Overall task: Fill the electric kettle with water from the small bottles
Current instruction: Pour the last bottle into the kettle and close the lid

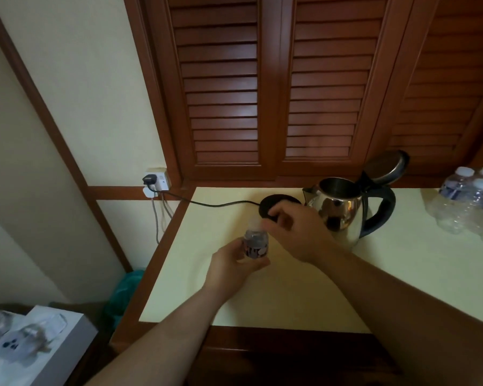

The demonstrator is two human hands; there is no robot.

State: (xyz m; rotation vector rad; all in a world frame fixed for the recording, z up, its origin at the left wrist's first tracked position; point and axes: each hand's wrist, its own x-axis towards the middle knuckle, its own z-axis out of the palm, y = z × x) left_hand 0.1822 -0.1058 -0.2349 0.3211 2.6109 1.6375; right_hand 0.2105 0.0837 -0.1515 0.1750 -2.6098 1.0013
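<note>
My left hand (234,267) grips a small clear water bottle (255,242) with a dark label, held upright over the cream table top (304,296). My right hand (293,229) is at the bottle's top, fingertips pinched at its white cap (256,222). To the right stands the shiny steel electric kettle (343,210) with a black handle, its lid (386,167) flipped open. The kettle sits off its black round base (271,204), which lies just left of it, partly hidden by my right hand.
A shrink-wrapped pack of small bottles (471,201) sits at the table's right edge. The base's black cord (207,203) runs left to a wall socket (156,181). Louvred wooden doors (273,87) stand behind. A white box (31,346) lies lower left.
</note>
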